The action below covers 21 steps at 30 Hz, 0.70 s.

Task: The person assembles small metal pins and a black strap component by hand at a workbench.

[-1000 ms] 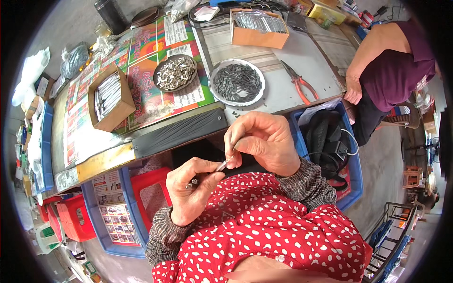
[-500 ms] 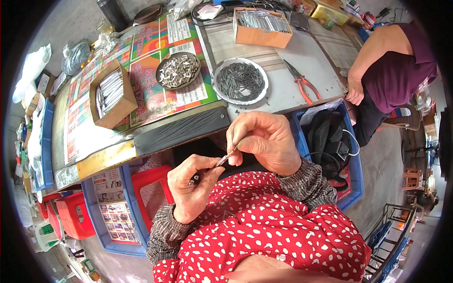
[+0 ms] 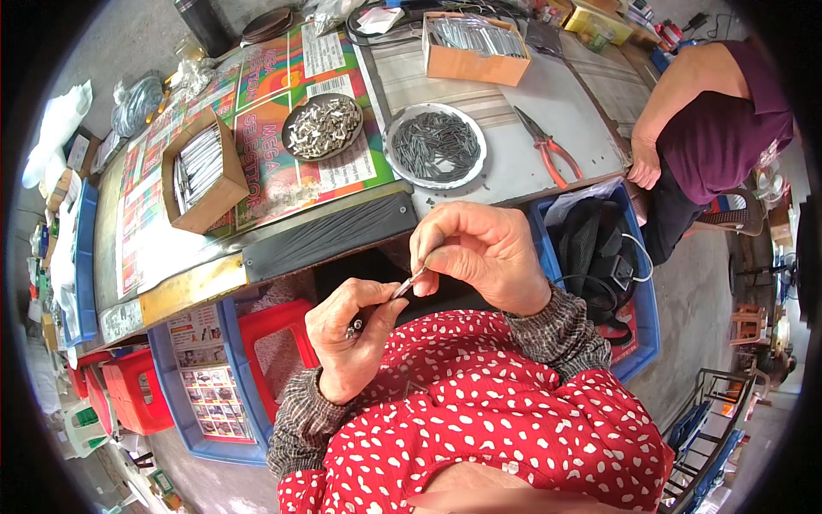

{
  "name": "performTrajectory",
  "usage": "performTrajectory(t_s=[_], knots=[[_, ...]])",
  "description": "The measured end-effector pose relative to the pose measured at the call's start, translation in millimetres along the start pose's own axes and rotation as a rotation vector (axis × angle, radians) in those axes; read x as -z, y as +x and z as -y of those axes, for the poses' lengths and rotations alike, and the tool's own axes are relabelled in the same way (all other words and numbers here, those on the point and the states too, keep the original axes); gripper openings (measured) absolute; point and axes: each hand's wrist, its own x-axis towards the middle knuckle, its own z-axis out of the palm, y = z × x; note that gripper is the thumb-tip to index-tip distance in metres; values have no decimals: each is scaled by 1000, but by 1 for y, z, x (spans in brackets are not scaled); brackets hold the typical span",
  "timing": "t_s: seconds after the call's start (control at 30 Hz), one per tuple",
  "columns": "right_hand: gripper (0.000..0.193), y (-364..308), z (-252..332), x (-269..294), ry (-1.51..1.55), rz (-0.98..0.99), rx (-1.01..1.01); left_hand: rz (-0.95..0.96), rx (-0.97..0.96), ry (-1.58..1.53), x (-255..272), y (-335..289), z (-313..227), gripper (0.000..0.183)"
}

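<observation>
Above my lap, just off the table's near edge, my left hand [image 3: 353, 338] is closed round a thin silvery rod [image 3: 404, 289] that slants up to the right. Small shiny metal ends [image 3: 355, 325] show between its curled fingers. With thumb and forefinger my right hand [image 3: 485, 259] pinches the rod's upper end, where any small part is hidden by the fingertips. Beyond the hands stand a white-rimmed dish [image 3: 394, 164] of thin dark pins and a dark dish [image 3: 295, 154] of short metal sleeves.
A cardboard box [image 3: 224, 201] of slim rods stands on the left, another box [image 3: 475, 68] at the back. Red-handled pliers [image 3: 556, 163] lie on the right of the table. Beside my right arm, a blue crate [image 3: 638, 351] holds a black bag. A person in purple [image 3: 728, 128] sits at right.
Both hands keep their hold on the rod and have barely moved. The metal ends in my left hand have shifted slightly.
</observation>
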Motion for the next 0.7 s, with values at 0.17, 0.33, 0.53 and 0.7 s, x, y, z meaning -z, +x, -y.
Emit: performTrajectory(t_s=[0.17, 0.33, 0.53, 0.7], knots=[[3, 1, 1, 0, -120, -6, 34, -54, -59, 83, -5, 0, 1, 18], [5, 3, -3, -2, -194, 16, 75, -73, -72, 116, -6, 2, -1, 18], [6, 6, -8, -1, -130, -47, 54, -77, -57, 82, -4, 7, 2, 15], [5, 11, -15, 4, -169, 7, 107, -65, -10, 70, -2, 5, 7, 15]])
